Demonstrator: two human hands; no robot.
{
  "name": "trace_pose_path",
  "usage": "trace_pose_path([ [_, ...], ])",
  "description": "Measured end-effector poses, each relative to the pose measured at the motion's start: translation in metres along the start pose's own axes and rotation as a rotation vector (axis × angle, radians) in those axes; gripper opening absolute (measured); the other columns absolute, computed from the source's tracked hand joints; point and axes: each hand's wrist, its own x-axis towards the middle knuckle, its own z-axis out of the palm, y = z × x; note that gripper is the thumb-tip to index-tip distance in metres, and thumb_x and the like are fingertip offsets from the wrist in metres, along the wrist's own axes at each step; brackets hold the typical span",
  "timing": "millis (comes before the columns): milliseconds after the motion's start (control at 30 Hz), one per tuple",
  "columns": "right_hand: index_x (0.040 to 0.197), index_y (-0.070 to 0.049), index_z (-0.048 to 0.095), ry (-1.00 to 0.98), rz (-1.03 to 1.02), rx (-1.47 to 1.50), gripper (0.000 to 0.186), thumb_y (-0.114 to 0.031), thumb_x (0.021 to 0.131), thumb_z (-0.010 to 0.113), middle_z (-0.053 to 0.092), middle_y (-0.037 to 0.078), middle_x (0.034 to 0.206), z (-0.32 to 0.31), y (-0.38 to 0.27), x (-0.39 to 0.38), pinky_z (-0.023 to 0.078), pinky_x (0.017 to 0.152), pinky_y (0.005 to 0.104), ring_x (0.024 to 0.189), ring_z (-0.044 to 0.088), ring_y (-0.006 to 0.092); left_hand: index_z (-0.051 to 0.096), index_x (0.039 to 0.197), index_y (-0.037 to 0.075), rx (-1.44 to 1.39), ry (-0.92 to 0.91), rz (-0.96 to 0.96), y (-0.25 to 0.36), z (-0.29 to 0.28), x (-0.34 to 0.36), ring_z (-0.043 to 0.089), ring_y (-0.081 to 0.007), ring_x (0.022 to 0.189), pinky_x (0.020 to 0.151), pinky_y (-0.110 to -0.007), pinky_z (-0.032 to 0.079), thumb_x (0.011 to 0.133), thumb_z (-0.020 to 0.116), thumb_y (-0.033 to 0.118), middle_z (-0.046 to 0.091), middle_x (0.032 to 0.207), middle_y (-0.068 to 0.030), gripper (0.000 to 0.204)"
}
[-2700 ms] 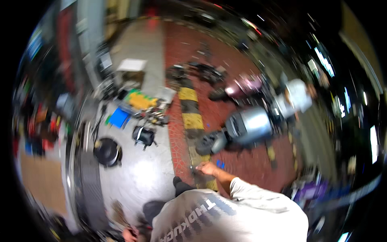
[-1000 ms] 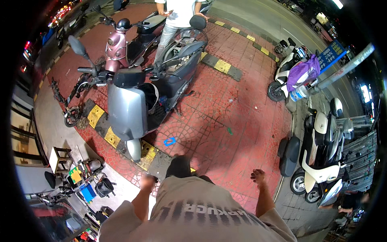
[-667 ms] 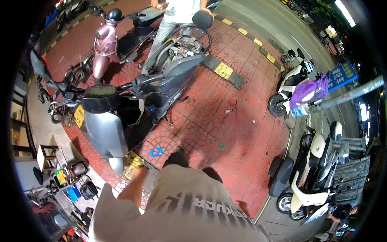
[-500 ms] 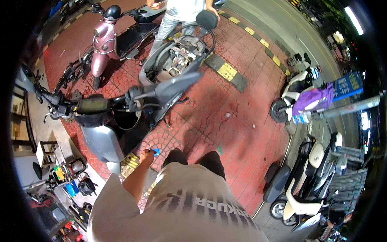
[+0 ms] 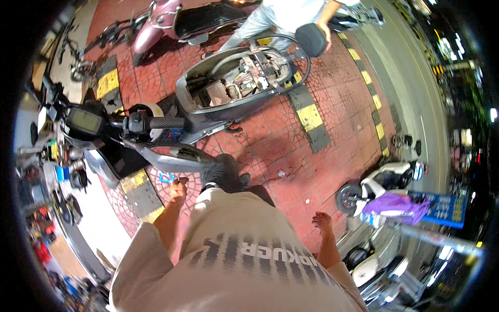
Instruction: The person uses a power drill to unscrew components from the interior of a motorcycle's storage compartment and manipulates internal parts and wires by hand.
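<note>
Stands by grey scooter; holds left hand near mirror, cannot tell if grasping; hangs right hand released over paving.

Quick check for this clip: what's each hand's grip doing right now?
Left hand: fingers partly curled; whether it holds anything cannot be told.
Right hand: open, fingers loosely bent, nothing visible in it.

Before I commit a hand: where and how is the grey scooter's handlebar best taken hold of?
Probably by its near textured grip, coming down from above with the left hand and wrapping round: it is long and slim, with its upper side exposed. In this view the grey mirror sits between hand and grip, so go over or around it.
</note>
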Motion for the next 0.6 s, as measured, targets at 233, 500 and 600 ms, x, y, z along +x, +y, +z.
trace_pose_path([
  [233,0.118,-0.002,0.068,-0.097,-0.091,-0.141,0.037,-0.034,0.097,0.069,0.072,0.008,0.08,-0.019,-0.221,0.18,0.051,0.049,0.0297,0.067,0.07,0.0166,0.075,0.111,0.001,-0.327,0.167,-0.248,-0.005,0.053,-0.054,0.048,-0.0168,0.051,0.05,-0.034,0.04,0.096,0.056,0.026,0.052,0.063,-0.0024,0.034],
  [500,0.074,0.003,0.062,-0.089,-0.808,-0.781,0.045,-0.034,0.1,0.068,0.057,0.017,0.063,0.152,-0.422,0.216,0.045,0.059,0.0431,0.058,0.056,0.0317,0.071,0.116,-0.001,-0.566,0.385,-0.369,0.052,0.096,-0.041,0.039,-0.0141,0.043,0.041,-0.033,0.032,0.099,0.053,0.026,0.042,0.057,0.0013,0.037],
  [600,0.071,0.003,0.055,-0.149,-0.933,-0.768,0.048,-0.033,0.1,0.069,0.053,0.018,0.061,0.189,-0.497,0.219,0.042,0.057,0.0425,0.056,0.051,0.031,0.07,0.121,-0.001,-0.596,0.332,-0.308,0.07,0.123,-0.028,0.037,-0.0136,0.041,0.04,-0.032,0.032,0.101,0.05,0.026,0.039,0.057,0.001,0.039],
])
